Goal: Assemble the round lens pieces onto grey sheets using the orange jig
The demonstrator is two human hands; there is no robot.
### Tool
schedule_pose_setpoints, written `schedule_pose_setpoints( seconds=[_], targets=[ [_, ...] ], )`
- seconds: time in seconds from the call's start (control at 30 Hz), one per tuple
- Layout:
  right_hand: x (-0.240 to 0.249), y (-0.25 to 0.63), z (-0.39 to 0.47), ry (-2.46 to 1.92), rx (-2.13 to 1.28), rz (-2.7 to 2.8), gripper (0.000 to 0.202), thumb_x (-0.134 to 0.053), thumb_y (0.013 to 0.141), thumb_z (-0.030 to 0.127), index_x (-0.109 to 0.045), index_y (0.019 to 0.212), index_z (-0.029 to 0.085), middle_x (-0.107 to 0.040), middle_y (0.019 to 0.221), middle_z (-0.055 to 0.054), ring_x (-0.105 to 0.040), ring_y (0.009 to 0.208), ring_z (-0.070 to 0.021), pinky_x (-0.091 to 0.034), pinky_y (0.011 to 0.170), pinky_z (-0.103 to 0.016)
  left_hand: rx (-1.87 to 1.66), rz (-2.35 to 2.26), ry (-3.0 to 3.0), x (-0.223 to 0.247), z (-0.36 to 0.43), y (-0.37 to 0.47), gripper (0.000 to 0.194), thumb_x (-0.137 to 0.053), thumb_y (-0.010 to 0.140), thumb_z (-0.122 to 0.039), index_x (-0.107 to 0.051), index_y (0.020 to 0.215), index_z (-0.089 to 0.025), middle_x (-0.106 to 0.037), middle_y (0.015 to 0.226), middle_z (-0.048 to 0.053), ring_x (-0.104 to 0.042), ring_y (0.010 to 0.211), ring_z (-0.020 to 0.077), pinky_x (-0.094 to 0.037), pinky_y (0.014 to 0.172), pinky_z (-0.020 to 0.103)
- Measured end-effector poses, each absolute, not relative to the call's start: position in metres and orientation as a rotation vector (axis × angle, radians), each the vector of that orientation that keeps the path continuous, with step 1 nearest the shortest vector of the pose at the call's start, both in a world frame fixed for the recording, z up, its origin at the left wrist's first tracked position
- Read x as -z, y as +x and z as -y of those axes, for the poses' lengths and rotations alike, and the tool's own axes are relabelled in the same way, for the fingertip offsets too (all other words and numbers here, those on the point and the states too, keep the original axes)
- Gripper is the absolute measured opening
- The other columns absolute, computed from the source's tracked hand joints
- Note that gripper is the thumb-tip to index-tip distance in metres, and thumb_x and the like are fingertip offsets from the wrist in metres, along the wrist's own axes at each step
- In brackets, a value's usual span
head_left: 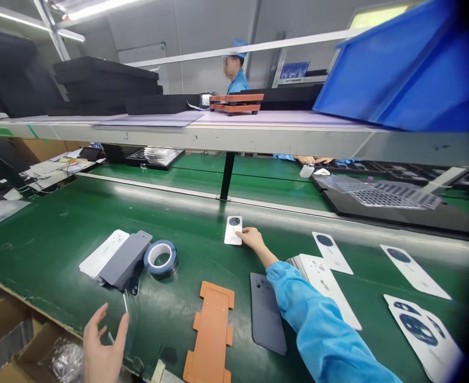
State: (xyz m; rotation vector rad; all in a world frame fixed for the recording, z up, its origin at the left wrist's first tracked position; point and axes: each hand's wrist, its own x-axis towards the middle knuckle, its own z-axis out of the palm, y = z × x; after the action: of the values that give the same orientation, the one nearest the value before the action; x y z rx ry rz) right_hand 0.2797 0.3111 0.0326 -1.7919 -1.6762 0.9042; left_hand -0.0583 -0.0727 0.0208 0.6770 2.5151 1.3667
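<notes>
My right hand (253, 238), in a blue sleeve, reaches far forward with its fingers closed on the right edge of a white phone back panel (230, 235) with a dark round camera area. At the lower left my left hand (104, 346) is raised, thumb and fingers apart. Close by it, a clear film strip (128, 319) shows faintly; whether it touches the fingers I cannot tell. Beyond lie white panels (104, 255), grey panels (126, 258) and a blue tape roll (161, 258). An orange fixture plate (211, 335) lies between my hands, beside a dark grey panel (266, 314).
Right of my sleeve are a stack of white panels (326, 287) and loose white panels (413, 271). Over the green bench (70, 223) runs a shelf (170, 135) with black boxes (106, 80) and a blue bin (402, 69). A person (238, 80) is behind it.
</notes>
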Motion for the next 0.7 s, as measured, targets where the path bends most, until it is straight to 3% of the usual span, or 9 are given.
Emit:
schedule_pose_setpoints(
  seconds=[0.1,0.17,0.23,0.33,0.43,0.7],
  targets=[
    [-0.033,0.285,-0.307,-1.875,-0.829,1.73,0.037,-0.076,0.079,0.033,-0.074,0.106,0.008,-0.075,0.113,-0.025,-0.068,0.111,-0.0415,-0.052,0.093,-0.048,-1.28,-2.444,0.715,-0.007,0.069,-0.071,0.098,-0.069,0.07,-0.075,-0.044,0.147,-0.018,-0.053,0.148,0.022,-0.057,0.13,0.0437,-0.056,0.099,0.056],
    [-0.036,0.285,-0.299,-1.886,-0.809,1.764,0.041,-0.072,0.083,0.034,-0.073,0.114,0.007,-0.074,0.116,-0.024,-0.068,0.111,-0.0411,-0.051,0.093,-0.049,-1.229,-2.319,0.698,-0.003,0.062,-0.078,0.103,-0.068,0.071,-0.076,-0.039,0.15,-0.016,-0.06,0.141,0.022,-0.064,0.122,0.0406,-0.06,0.091,0.051],
    [-0.04,0.28,-0.285,-1.846,-0.81,1.81,0.041,-0.068,0.086,0.034,-0.072,0.117,0.008,-0.075,0.113,-0.022,-0.07,0.105,-0.0373,-0.051,0.091,-0.045,-1.187,-2.196,0.679,-0.001,0.054,-0.085,0.103,-0.068,0.07,-0.078,-0.044,0.146,-0.014,-0.068,0.13,0.023,-0.072,0.103,0.0381,-0.062,0.079,0.047],
    [-0.049,0.26,-0.247,-1.7,-0.847,1.902,0.036,-0.065,0.089,0.035,-0.074,0.114,0.01,-0.078,0.105,-0.017,-0.072,0.096,-0.0295,-0.052,0.088,-0.038,-1.232,-2.025,0.754,-0.002,0.046,-0.092,0.085,-0.069,0.068,-0.078,-0.065,0.122,-0.012,-0.076,0.112,0.022,-0.073,0.074,0.0306,-0.061,0.074,0.044],
    [-0.054,0.223,-0.198,-1.505,-0.947,2.017,0.03,-0.066,0.088,0.035,-0.078,0.106,0.015,-0.079,0.097,-0.009,-0.072,0.084,-0.0223,-0.053,0.082,-0.032,-1.293,-1.863,0.815,-0.009,0.04,-0.094,0.067,-0.072,0.069,-0.073,-0.073,0.105,-0.016,-0.079,0.106,0.019,-0.068,0.06,0.0245,-0.059,0.066,0.04],
    [-0.048,0.093,-0.104,-1.046,-1.245,2.162,0.033,-0.064,0.09,0.035,-0.079,0.113,0.017,-0.079,0.095,-0.008,-0.07,0.079,-0.0208,-0.054,0.077,-0.033,-1.365,-1.559,0.796,-0.018,0.036,-0.096,0.055,-0.076,0.073,-0.058,-0.071,0.104,-0.013,-0.08,0.101,0.018,-0.066,0.057,0.0178,-0.043,0.048,0.026]
  ],
)
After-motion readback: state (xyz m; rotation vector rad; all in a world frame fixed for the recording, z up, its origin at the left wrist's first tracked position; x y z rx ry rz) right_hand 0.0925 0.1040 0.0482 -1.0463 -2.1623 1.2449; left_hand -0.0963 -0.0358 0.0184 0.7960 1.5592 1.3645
